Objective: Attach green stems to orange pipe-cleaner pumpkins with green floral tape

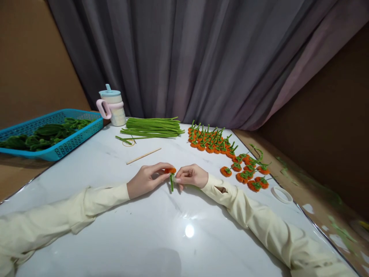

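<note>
My left hand (147, 179) pinches a small orange pipe-cleaner pumpkin (171, 170) at the middle of the white table (121, 227). My right hand (191, 176) is closed on the green pipe-cleaner stem (172, 183) that hangs from it. The two hands meet fingertip to fingertip just above the tabletop. Both arms wear cream sleeves.
Several finished orange pumpkins with green stems (211, 140) lie at the right and back right. A bundle of green pipe cleaners (152, 127), a wooden stick (143, 156), a lidded cup (112, 105), a blue basket of green leaves (49, 134) and a white ring (281, 194) surround them. A grey curtain hangs behind.
</note>
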Motion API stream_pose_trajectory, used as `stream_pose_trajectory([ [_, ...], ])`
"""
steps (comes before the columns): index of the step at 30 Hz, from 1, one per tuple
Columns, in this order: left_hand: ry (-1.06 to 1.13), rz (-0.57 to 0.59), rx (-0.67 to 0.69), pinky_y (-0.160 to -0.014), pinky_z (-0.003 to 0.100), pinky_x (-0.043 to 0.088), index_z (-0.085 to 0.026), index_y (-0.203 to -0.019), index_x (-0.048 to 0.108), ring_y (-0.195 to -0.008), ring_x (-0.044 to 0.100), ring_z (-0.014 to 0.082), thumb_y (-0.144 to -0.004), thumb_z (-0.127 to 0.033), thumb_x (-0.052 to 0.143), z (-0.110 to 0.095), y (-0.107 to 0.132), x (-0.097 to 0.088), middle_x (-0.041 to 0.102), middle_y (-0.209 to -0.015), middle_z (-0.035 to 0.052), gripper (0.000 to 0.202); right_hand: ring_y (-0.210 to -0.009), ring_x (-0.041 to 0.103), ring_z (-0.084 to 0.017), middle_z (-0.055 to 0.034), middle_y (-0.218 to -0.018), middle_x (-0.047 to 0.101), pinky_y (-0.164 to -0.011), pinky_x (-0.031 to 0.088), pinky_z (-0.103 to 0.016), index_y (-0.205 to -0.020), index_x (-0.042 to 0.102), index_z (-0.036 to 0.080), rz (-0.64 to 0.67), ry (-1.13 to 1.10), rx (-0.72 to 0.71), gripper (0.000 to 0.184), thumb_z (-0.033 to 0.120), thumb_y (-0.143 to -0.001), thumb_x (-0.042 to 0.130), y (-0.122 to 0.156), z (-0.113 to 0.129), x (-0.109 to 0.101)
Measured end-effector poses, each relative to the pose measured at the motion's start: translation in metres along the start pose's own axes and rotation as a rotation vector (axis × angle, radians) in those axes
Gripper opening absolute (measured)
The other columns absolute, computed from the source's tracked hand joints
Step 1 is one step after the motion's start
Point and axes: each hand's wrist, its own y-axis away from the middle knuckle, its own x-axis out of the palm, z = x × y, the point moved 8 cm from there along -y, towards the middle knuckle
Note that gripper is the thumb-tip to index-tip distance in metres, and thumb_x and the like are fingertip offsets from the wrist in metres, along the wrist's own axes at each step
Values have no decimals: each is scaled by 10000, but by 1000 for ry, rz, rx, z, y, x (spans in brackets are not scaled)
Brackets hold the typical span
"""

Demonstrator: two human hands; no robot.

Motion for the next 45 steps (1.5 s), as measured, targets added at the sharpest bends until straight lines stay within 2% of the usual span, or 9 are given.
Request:
stream_pose_trajectory([
  [4, -90, -14, 25, -684, 194, 532, -177, -1053, 614, -742, 642, 121, -849, -270, 528, -4, 3, 0, 674, -1018, 41, 240, -435, 500, -63, 5, -504, 613, -480, 383, -196, -691, 594, 107, -12, 6, 8, 372, 440, -614, 740, -1, -3, -2],
  [11, -97, -3, -63, -652, 219, 495, -189, -939, 667, -739, 613, 150, -836, -295, 532, 0, -2, 0, 669, -887, 58, 201, -391, 497, -65, 13, -466, 599, -452, 402, -198, -669, 584, 109, -36, -15, 2, 381, 444, -594, 750, 2, 5, -1],
  [13, -8, -15, -158, -622, 224, 502, -170, -915, 670, -695, 612, 145, -827, -336, 534, 10, -4, -1, 651, -871, 68, 231, -365, 482, -62, 16, -449, 594, -424, 392, -194, -653, 575, 111, -46, -33, -21, 385, 445, -585, 754, 4, 12, 0],
  [18, 339, -51, -556, -490, 234, 503, -100, -933, 610, -466, 555, 105, -783, -411, 578, 46, -2, 4, 618, -649, 34, 347, -363, 488, -65, 1, -455, 608, -406, 386, -189, -640, 586, 105, -40, -34, -43, 377, 436, -582, 757, 7, 20, 2],
  [25, 610, 18, -753, -520, 244, 528, -103, -866, 546, -502, 623, 138, -758, -384, 626, 36, 8, 26, 636, -596, 36, 311, -378, 480, -59, -32, -524, 652, -410, 392, -189, -647, 626, 95, -139, -13, -99, 339, 405, -601, 756, 4, 12, -8],
  [30, 784, 109, -694, -560, 246, 535, -114, -915, 539, -697, 662, 191, -739, -376, 645, 22, 8, 35, 661, -778, 85, 333, -404, 503, -70, -39, -567, 673, -427, 412, -196, -680, 659, 101, -197, 11, -121, 329, 406, -600, 755, 2, 10, -14],
  [35, 863, 174, -604, -723, 307, 544, -145, -1057, 554, -816, 610, 172, -742, -275, 645, 19, 5, 33, 626, -912, 72, 352, -394, 494, -68, -23, -543, 661, -419, 405, -198, -664, 641, 114, -237, 6, -144, 343, 433, -602, 747, 3, 14, -18],
  [40, 723, 218, -480, -692, 314, 534, -143, -1038, 536, -730, 568, 139, -751, -311, 651, 17, 2, 33, 583, -821, 27, 351, -398, 505, -76, -15, -515, 642, -415, 401, -200, -648, 621, 114, -231, 8, -153, 358, 449, -608, 740, 5, 19, -16],
  [45, 424, 188, -293, -702, 277, 502, -161, -997, 567, -794, 563, 150, -788, -329, 610, 12, -1, 24, 554, -907, 45, 272, -421, 524, -83, -15, -526, 637, -432, 410, -203, -658, 602, 116, -218, 1, -168, 353, 441, -621, 736, 5, 19, -15],
])
